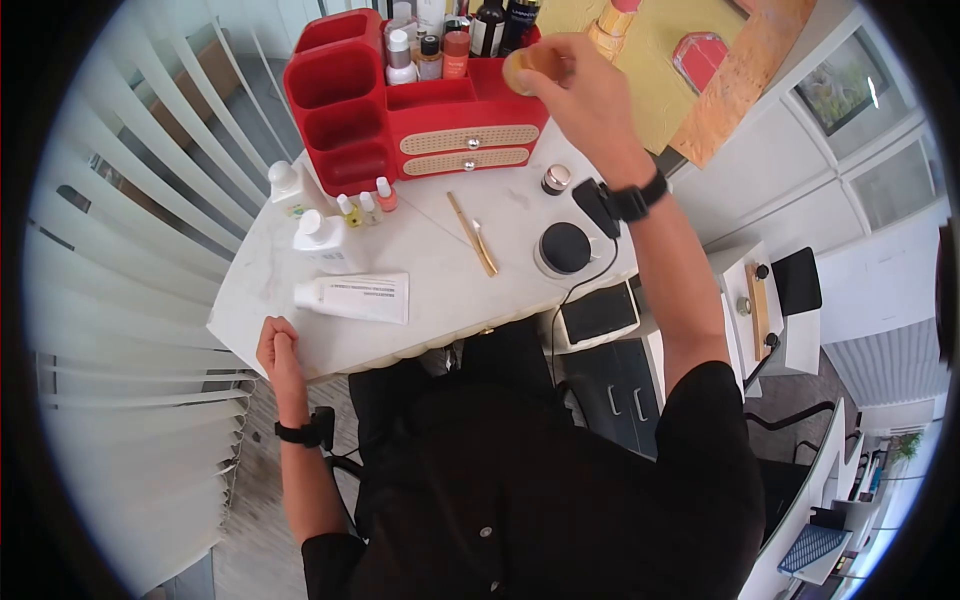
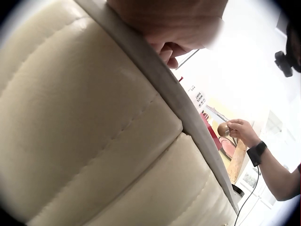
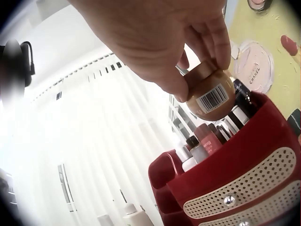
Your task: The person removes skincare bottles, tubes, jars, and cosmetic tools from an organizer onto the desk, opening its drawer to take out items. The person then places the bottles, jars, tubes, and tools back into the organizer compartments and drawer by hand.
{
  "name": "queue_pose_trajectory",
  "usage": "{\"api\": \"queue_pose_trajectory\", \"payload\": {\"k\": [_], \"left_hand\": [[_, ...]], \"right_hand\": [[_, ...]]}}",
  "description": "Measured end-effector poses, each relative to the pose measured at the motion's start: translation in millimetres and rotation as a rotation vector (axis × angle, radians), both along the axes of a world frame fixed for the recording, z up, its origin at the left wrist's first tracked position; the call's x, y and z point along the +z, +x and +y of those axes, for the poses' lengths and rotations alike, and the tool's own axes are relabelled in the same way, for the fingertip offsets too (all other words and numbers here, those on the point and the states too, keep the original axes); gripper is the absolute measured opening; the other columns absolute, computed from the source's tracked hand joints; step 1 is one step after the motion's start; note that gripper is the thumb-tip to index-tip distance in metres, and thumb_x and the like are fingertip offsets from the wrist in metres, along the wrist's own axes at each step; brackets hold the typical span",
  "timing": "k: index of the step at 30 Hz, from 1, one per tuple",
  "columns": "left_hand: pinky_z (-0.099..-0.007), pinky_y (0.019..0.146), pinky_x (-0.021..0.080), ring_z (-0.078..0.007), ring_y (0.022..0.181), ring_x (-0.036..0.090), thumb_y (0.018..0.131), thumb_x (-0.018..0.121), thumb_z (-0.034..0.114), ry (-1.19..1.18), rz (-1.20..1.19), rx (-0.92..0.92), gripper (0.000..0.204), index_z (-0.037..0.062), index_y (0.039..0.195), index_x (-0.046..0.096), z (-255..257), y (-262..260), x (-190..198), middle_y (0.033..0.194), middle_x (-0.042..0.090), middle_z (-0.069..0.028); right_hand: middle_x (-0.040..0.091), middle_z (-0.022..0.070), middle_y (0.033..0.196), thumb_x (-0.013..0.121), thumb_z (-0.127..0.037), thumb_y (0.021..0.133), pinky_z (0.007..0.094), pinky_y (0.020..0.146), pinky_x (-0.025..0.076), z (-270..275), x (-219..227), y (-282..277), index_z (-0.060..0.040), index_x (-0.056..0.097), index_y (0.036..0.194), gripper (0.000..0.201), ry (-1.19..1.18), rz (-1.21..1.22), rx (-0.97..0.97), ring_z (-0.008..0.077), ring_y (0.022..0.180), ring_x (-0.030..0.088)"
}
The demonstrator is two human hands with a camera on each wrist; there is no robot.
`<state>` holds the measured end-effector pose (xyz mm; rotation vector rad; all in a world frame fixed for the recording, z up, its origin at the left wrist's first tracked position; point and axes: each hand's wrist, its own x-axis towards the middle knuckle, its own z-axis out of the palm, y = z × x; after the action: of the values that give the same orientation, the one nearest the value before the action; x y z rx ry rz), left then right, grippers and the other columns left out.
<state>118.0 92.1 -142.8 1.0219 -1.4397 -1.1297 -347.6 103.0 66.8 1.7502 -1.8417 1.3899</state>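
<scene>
My right hand [image 1: 590,105] pinches a small round amber jar [image 3: 210,96] between thumb and fingers. In the right wrist view a barcode label faces the camera. The jar is over the right end of a red cosmetics organizer [image 1: 430,122], beside its upright bottles. My left hand [image 1: 281,348] rests at the table's front left edge, fingers loosely curled and holding nothing. A white squeeze tube [image 1: 360,297] lies nearest to it, with a white pump-style bottle [image 1: 325,243] behind.
On the white table [image 1: 430,330] are several small nail polish bottles [image 1: 368,207], two slim gold sticks [image 1: 468,232], a black-lidded jar [image 1: 565,248] and a smaller jar [image 1: 556,179]. A yellow painted picture [image 1: 655,105] stands at the back right. A cable hangs from my right wrist.
</scene>
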Motion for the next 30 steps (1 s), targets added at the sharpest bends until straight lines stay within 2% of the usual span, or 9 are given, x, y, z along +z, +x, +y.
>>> {"api": "queue_pose_trajectory", "payload": {"k": [6, 8, 10, 14, 16, 20, 22, 27, 30], "left_hand": [[-0.0221, 0.059, 0.024, -0.0034, 0.067, 0.031, 0.095, 0.043, 0.001, 0.005, 0.005, 0.015, 0.019, 0.0071, 0.078, 0.049, 0, -1, -1, 0.073, 0.040, 0.0056], [-0.0222, 0.059, 0.024, -0.0035, 0.067, 0.031, 0.095, 0.043, 0.001, 0.003, -0.005, 0.012, 0.018, 0.0069, 0.078, 0.049, 0, 0, 0, 0.073, 0.040, 0.0055], [-0.0223, 0.059, 0.024, -0.0035, 0.067, 0.031, 0.095, 0.043, 0.001, 0.001, -0.015, 0.003, 0.018, 0.0067, 0.078, 0.049, -1, 0, 0, 0.073, 0.041, 0.0055], [-0.0221, 0.059, 0.024, -0.0036, 0.067, 0.031, 0.095, 0.043, 0.001, 0.002, -0.004, -0.010, 0.018, 0.0070, 0.078, 0.049, -1, 2, -3, 0.074, 0.041, 0.0054], [-0.0221, 0.059, 0.024, -0.0037, 0.067, 0.031, 0.095, 0.043, 0.001, 0.014, 0.004, -0.011, 0.018, 0.0071, 0.079, 0.049, 0, 2, -1, 0.074, 0.041, 0.0053], [-0.0217, 0.059, 0.024, -0.0039, 0.067, 0.031, 0.095, 0.042, 0.002, 0.004, 0.013, -0.009, 0.018, 0.0074, 0.078, 0.047, 1, 1, 0, 0.075, 0.040, 0.0050], [-0.0216, 0.059, 0.023, -0.0040, 0.068, 0.030, 0.095, 0.042, 0.002, 0.012, 0.021, -0.022, 0.018, 0.0073, 0.078, 0.047, 0, 0, -1, 0.075, 0.039, 0.0049], [-0.0214, 0.060, 0.023, -0.0041, 0.069, 0.030, 0.093, 0.041, 0.000, 0.029, -0.003, -0.017, 0.017, 0.0067, 0.078, 0.046, -1, 3, -2, 0.075, 0.038, 0.0048], [-0.0217, 0.059, 0.022, -0.0038, 0.069, 0.029, 0.093, 0.041, 0.000, 0.045, 0.034, -0.009, 0.017, 0.0070, 0.078, 0.045, 0, 0, 0, 0.075, 0.037, 0.0049]], "right_hand": [[0.075, 0.0150, 0.096, 0.078, -0.026, 0.084, 0.0410, 0.082, 0.056, -50, -19, -7, -0.0032, 0.068, 0.104, 0.032, 0.267, 0.100, -0.006, 0.0331, 0.091, 0.072], [0.076, 0.0146, 0.100, 0.078, -0.027, 0.084, 0.0383, 0.085, 0.057, -58, -26, -10, -0.0019, 0.068, 0.106, 0.035, 0.282, 0.040, 0.018, 0.0311, 0.094, 0.074], [0.077, 0.0122, 0.105, 0.076, -0.025, 0.089, 0.0319, 0.086, 0.056, -62, -28, -13, -0.0040, 0.070, 0.113, 0.033, 0.314, -0.104, 0.142, 0.0213, 0.097, 0.074], [0.077, 0.0119, 0.106, 0.075, -0.022, 0.092, 0.0314, 0.086, 0.057, -50, -20, -11, -0.0039, 0.070, 0.115, 0.030, 0.367, -0.156, 0.194, 0.0202, 0.098, 0.074], [0.077, 0.0113, 0.103, 0.074, -0.019, 0.092, 0.0320, 0.084, 0.057, -30, -13, -3, -0.0035, 0.071, 0.115, 0.027, 0.213, -0.121, 0.028, 0.0197, 0.096, 0.075], [0.077, 0.0120, 0.105, 0.075, -0.022, 0.091, 0.0331, 0.083, 0.058, 2, -22, -41, -0.0035, 0.072, 0.116, 0.031, 0.019, -0.072, -0.024, 0.0204, 0.095, 0.075], [0.076, 0.0158, 0.100, 0.075, -0.028, 0.090, 0.0372, 0.081, 0.059, 20, -33, -65, -0.0008, 0.073, 0.109, 0.033, 0.053, 0.003, -0.170, 0.0290, 0.095, 0.074], [0.063, 0.0209, 0.137, 0.079, -0.042, 0.081, 0.0432, 0.107, 0.047, 44, -97, -102, -0.0033, 0.055, 0.143, 0.077, 0.571, 0.053, -0.206, 0.0368, 0.129, 0.059], [0.062, 0.0214, 0.139, 0.078, -0.043, 0.081, 0.0422, 0.108, 0.046, 44, -112, -82, -0.0028, 0.055, 0.143, 0.077, 0.713, -0.031, -0.129, 0.0374, 0.130, 0.058]]}}
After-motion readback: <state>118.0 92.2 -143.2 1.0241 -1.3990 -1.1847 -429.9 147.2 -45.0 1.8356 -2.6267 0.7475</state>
